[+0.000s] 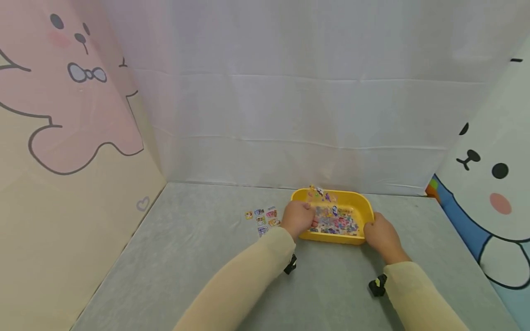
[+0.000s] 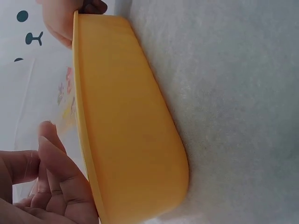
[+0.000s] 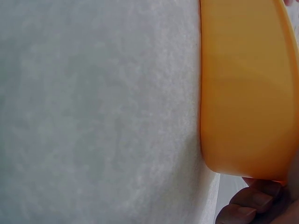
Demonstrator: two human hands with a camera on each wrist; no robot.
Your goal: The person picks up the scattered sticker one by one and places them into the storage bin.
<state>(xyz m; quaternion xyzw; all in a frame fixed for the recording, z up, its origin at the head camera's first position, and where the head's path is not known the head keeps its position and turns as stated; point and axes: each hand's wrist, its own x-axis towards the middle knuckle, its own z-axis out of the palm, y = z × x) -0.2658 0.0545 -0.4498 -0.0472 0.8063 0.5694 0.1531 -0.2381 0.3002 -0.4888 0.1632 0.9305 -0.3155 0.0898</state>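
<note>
A yellow plastic tray (image 1: 332, 238) stands near the back of the table and holds a pile of colorful stickers (image 1: 337, 223). My left hand (image 1: 297, 218) is over the tray's left end. Its thumb and index finger pinch a clear sticker sheet (image 1: 320, 195), which rises above the tray; in the left wrist view the sheet (image 2: 67, 100) shows faintly behind the rim. My right hand (image 1: 382, 235) grips the tray's right end, with its fingers (image 3: 252, 199) curled under the rim in the right wrist view.
Several small stickers (image 1: 261, 220) lie on the grey table cover (image 1: 198, 239) left of the tray. A white curtain (image 1: 290, 110) hangs behind the table. Printed panels with cartoon animals stand at the left and right.
</note>
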